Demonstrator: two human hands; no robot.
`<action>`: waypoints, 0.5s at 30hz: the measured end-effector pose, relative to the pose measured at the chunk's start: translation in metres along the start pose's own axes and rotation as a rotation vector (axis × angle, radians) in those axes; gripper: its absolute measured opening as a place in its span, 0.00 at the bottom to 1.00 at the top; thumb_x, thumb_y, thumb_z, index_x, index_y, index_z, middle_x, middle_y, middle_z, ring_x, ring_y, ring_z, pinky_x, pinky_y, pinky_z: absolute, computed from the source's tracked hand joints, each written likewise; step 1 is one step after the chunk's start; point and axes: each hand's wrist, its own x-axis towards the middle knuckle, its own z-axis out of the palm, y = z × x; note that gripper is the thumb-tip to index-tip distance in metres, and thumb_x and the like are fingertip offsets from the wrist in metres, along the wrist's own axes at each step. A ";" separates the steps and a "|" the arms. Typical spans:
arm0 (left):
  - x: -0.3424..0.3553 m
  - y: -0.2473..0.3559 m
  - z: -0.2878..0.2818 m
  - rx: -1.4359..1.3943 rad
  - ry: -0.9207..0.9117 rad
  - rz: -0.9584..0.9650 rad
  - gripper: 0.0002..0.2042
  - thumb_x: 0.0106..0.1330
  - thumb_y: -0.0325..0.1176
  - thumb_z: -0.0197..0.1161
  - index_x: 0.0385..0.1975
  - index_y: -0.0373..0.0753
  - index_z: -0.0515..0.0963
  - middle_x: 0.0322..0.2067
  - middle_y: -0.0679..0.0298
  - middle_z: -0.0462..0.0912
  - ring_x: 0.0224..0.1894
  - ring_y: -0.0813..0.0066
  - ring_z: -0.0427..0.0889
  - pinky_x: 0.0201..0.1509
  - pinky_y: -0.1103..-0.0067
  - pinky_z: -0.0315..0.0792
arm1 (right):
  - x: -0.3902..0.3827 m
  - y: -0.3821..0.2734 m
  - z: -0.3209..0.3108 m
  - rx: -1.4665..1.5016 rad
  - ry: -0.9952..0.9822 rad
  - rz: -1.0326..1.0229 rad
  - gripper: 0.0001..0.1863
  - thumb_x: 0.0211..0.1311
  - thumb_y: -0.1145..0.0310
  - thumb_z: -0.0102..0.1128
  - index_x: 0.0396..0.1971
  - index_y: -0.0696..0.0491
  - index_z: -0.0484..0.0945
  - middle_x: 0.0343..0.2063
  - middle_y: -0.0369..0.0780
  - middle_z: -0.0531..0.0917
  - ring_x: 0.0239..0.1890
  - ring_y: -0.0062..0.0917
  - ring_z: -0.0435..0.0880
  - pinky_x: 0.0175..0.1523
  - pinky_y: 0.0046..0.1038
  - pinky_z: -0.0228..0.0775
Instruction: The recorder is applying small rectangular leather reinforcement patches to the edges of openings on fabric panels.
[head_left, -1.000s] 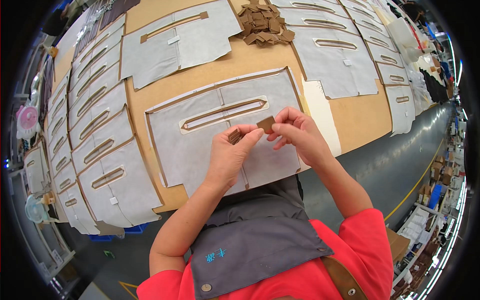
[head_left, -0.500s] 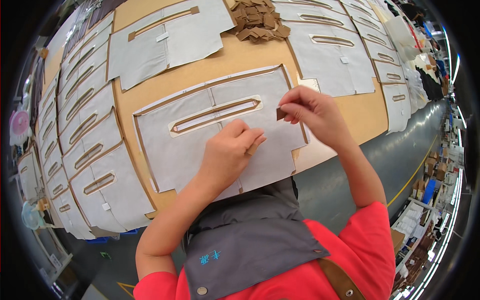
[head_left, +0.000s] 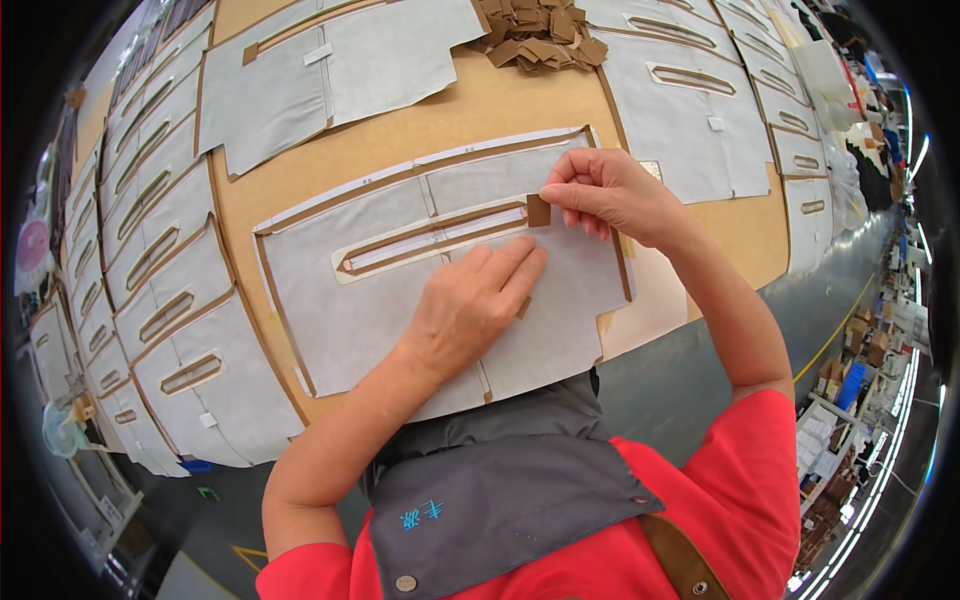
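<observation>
A light grey fabric panel [head_left: 360,340] with brown-edged borders lies flat on the table in front of me. In its middle is a long slot [head_left: 430,238] with a brown border and a white strip inside. My right hand [head_left: 610,197] pinches a small brown square patch [head_left: 538,211] over the slot's right end. Just below the slot, my left hand [head_left: 475,305] rests on the panel, two fingertips stretched toward that end. Another small brown patch [head_left: 524,308] sticks out from under its other fingers, mostly hidden.
A heap of loose brown patches [head_left: 545,35] sits at the far middle of the tan table [head_left: 450,115]. Similar grey panels with slots overlap in rows at left [head_left: 240,370] and right [head_left: 690,140]. Another panel [head_left: 390,70] lies beyond mine. The table's near edge borders my apron.
My right hand has moved left, bringing its brown patch onto the slot's right end. My left hand has shifted slightly right, and its two front fingers have straightened onto the panel.
</observation>
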 end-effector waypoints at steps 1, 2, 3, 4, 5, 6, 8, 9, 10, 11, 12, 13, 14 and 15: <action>0.000 0.000 0.000 -0.004 -0.001 -0.002 0.15 0.55 0.26 0.68 0.44 0.39 0.82 0.45 0.67 0.82 0.32 0.73 0.80 0.32 0.77 0.77 | 0.002 -0.001 0.000 -0.001 -0.015 0.013 0.11 0.68 0.61 0.63 0.31 0.54 0.79 0.20 0.31 0.79 0.17 0.12 0.72 0.23 0.17 0.65; 0.000 -0.001 0.000 -0.009 0.000 -0.001 0.15 0.55 0.26 0.67 0.44 0.39 0.82 0.45 0.67 0.82 0.32 0.73 0.79 0.32 0.77 0.76 | 0.004 -0.002 0.001 -0.002 -0.018 0.016 0.11 0.68 0.61 0.63 0.31 0.54 0.79 0.20 0.31 0.79 0.17 0.12 0.72 0.23 0.17 0.65; 0.000 -0.001 0.000 -0.015 0.002 0.000 0.15 0.55 0.26 0.67 0.44 0.38 0.82 0.45 0.67 0.82 0.32 0.73 0.79 0.32 0.77 0.76 | 0.005 -0.004 0.001 -0.022 -0.019 0.021 0.12 0.68 0.61 0.63 0.31 0.54 0.79 0.19 0.31 0.79 0.17 0.12 0.73 0.23 0.17 0.65; 0.000 -0.002 0.000 -0.018 0.002 -0.002 0.15 0.55 0.26 0.67 0.44 0.38 0.82 0.45 0.67 0.82 0.32 0.73 0.79 0.32 0.77 0.76 | 0.007 -0.004 0.002 -0.042 -0.020 0.026 0.12 0.68 0.61 0.63 0.30 0.55 0.79 0.19 0.32 0.79 0.17 0.12 0.73 0.23 0.18 0.65; 0.000 -0.001 -0.001 -0.022 -0.004 -0.007 0.15 0.55 0.26 0.67 0.44 0.38 0.82 0.45 0.67 0.82 0.32 0.73 0.79 0.32 0.76 0.76 | 0.008 -0.004 0.002 -0.043 -0.021 0.030 0.12 0.68 0.61 0.63 0.30 0.55 0.79 0.19 0.32 0.79 0.17 0.12 0.73 0.23 0.18 0.65; 0.000 -0.001 -0.001 -0.026 -0.010 -0.010 0.15 0.55 0.26 0.67 0.44 0.38 0.82 0.45 0.67 0.81 0.32 0.73 0.79 0.33 0.76 0.76 | 0.009 -0.003 0.002 -0.056 -0.020 0.026 0.12 0.68 0.61 0.63 0.30 0.55 0.79 0.19 0.32 0.79 0.17 0.12 0.73 0.23 0.18 0.65; -0.002 -0.002 0.000 -0.034 -0.013 -0.018 0.15 0.55 0.26 0.67 0.44 0.38 0.82 0.46 0.66 0.81 0.33 0.73 0.80 0.33 0.76 0.76 | 0.010 -0.002 0.002 -0.069 -0.021 0.026 0.12 0.68 0.61 0.62 0.30 0.55 0.79 0.19 0.32 0.79 0.17 0.12 0.73 0.23 0.18 0.65; -0.002 -0.002 0.000 -0.039 -0.016 -0.023 0.15 0.55 0.26 0.67 0.44 0.38 0.82 0.46 0.66 0.81 0.34 0.73 0.80 0.33 0.76 0.77 | 0.011 -0.002 0.003 -0.076 -0.017 0.022 0.12 0.68 0.62 0.62 0.30 0.55 0.79 0.19 0.32 0.79 0.17 0.12 0.73 0.23 0.18 0.65; -0.002 -0.002 0.000 -0.041 -0.015 -0.026 0.15 0.55 0.26 0.67 0.44 0.38 0.82 0.46 0.66 0.81 0.34 0.73 0.80 0.33 0.76 0.77 | 0.011 -0.003 0.003 -0.083 -0.012 0.019 0.12 0.68 0.62 0.62 0.30 0.55 0.79 0.19 0.32 0.79 0.17 0.12 0.73 0.23 0.17 0.66; -0.002 -0.002 0.000 -0.040 -0.012 -0.027 0.15 0.56 0.26 0.67 0.44 0.39 0.82 0.47 0.66 0.81 0.34 0.73 0.80 0.34 0.76 0.77 | 0.011 -0.003 0.003 -0.084 -0.014 0.021 0.12 0.68 0.62 0.62 0.30 0.55 0.79 0.19 0.32 0.79 0.17 0.12 0.73 0.23 0.17 0.66; -0.002 -0.002 0.001 -0.039 -0.009 -0.029 0.14 0.56 0.26 0.67 0.44 0.39 0.82 0.48 0.65 0.81 0.35 0.73 0.81 0.35 0.76 0.77 | 0.011 -0.004 0.004 -0.091 -0.007 0.026 0.12 0.68 0.62 0.62 0.30 0.55 0.79 0.19 0.32 0.79 0.17 0.12 0.73 0.23 0.18 0.66; -0.003 -0.003 0.002 -0.040 -0.008 -0.031 0.14 0.56 0.26 0.67 0.44 0.39 0.82 0.48 0.65 0.81 0.35 0.73 0.81 0.35 0.76 0.77 | 0.011 -0.004 0.005 -0.099 0.000 0.032 0.12 0.68 0.62 0.62 0.30 0.55 0.79 0.19 0.32 0.79 0.17 0.13 0.73 0.24 0.18 0.66; -0.004 -0.005 0.004 -0.025 0.015 -0.006 0.15 0.54 0.27 0.66 0.43 0.38 0.81 0.49 0.65 0.79 0.34 0.74 0.78 0.34 0.78 0.76 | 0.011 -0.005 0.005 -0.100 -0.001 0.033 0.12 0.68 0.62 0.62 0.30 0.55 0.79 0.19 0.32 0.79 0.17 0.13 0.73 0.24 0.18 0.66; -0.004 -0.005 0.006 -0.009 0.037 0.020 0.16 0.51 0.27 0.64 0.43 0.37 0.79 0.50 0.65 0.78 0.32 0.76 0.75 0.33 0.79 0.75 | 0.011 -0.005 0.005 -0.097 0.003 0.033 0.11 0.68 0.63 0.62 0.30 0.55 0.79 0.19 0.32 0.79 0.17 0.13 0.73 0.24 0.18 0.67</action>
